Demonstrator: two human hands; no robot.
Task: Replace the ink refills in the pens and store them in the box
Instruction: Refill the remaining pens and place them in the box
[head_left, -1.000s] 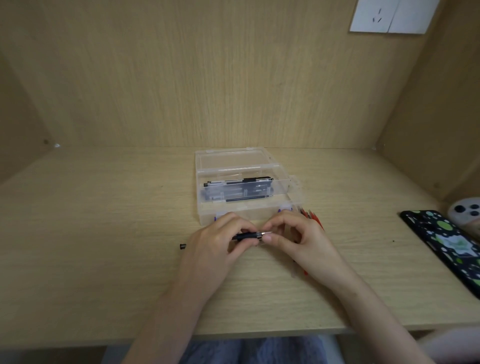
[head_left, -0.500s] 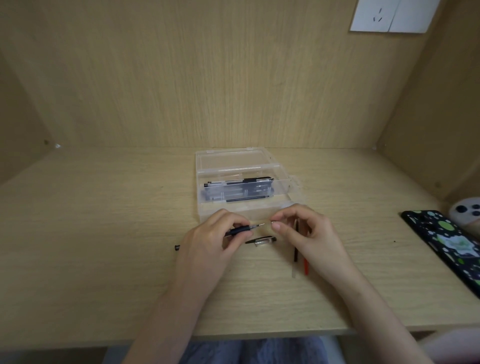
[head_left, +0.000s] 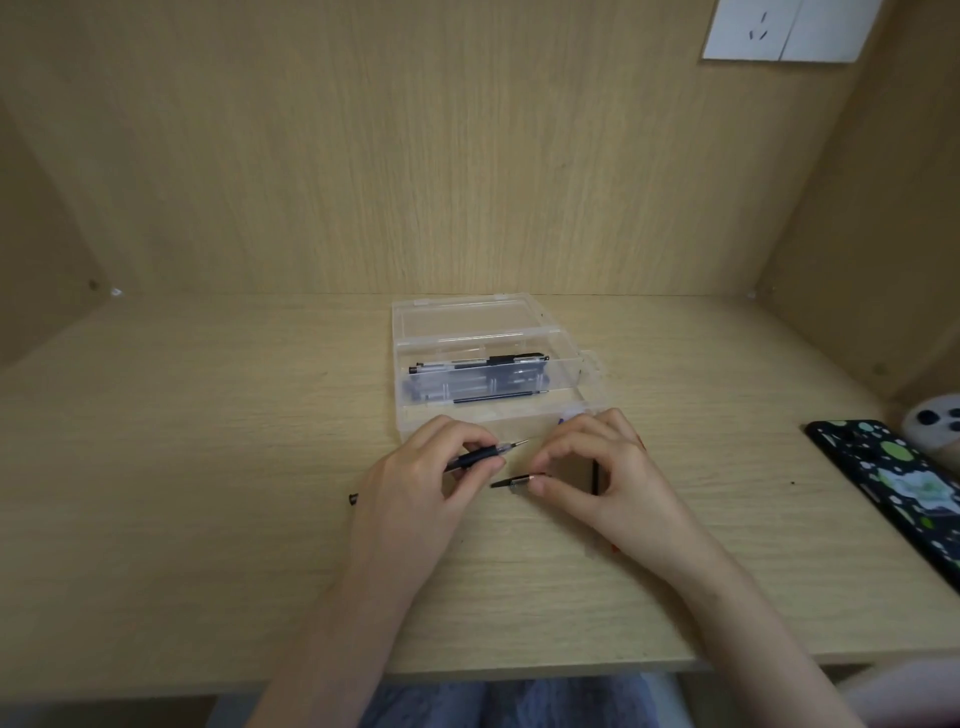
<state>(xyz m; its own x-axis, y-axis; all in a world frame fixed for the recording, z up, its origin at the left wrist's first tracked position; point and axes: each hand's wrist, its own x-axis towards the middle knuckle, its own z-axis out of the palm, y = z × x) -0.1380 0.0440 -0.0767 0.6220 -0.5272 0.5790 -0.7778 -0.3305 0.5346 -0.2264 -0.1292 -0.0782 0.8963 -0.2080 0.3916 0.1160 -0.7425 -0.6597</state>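
My left hand (head_left: 415, 483) grips a pen barrel (head_left: 475, 456) by its black grip, and the refill's metal tip (head_left: 519, 443) sticks out to the right. A small clear-and-black pen tip piece (head_left: 511, 483) lies on the table just below it. My right hand (head_left: 602, 473) is curled over that piece, with thumb and forefinger pinching its right end. Behind both hands stands the open clear plastic box (head_left: 467, 422) with several pens (head_left: 483, 364) inside. Loose refills lie mostly hidden under my right hand: a black refill (head_left: 596, 475) and a red refill (head_left: 641, 442).
A tiny black pen cap (head_left: 353, 500) lies left of my left hand. A dark patterned phone (head_left: 893, 483) and a white spotted object (head_left: 935, 421) sit at the right edge. Wooden walls enclose the desk on three sides; a wall socket (head_left: 779, 31) is up right.
The tip piece came off the pen and now lies on the table. My right hand let go of the refill tip and dropped down to the piece. The left hand stayed put.
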